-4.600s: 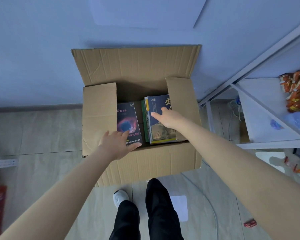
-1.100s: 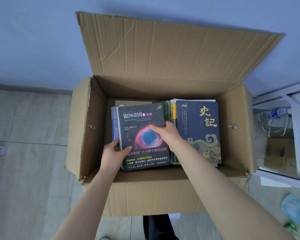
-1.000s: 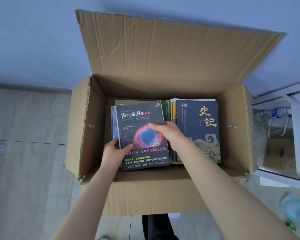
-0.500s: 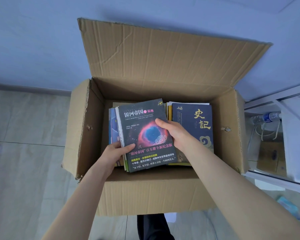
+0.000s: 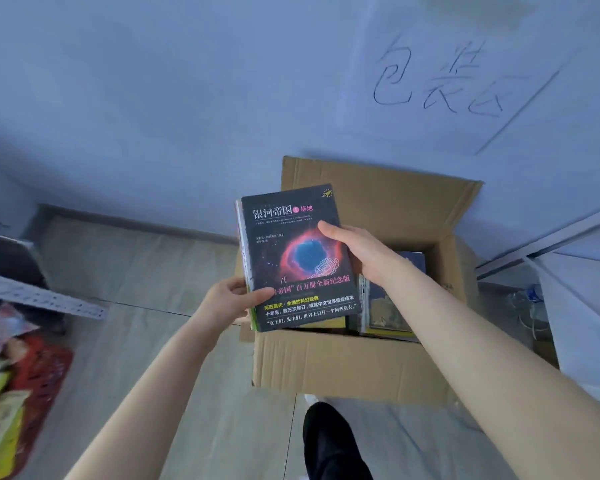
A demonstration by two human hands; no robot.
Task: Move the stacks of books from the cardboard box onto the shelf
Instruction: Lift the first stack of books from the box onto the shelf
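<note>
— Between left hand and right hand, lifted out of the box now: stack of books.
— Held how?
— Gripped at both sides, thumbs on the cover.
— Done?
— No. More books left under the right wrist.

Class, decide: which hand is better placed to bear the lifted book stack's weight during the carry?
Probably the left hand: it grips the bottom corner of the book stack from below. The right hand only pinches the side edge higher up.
</note>
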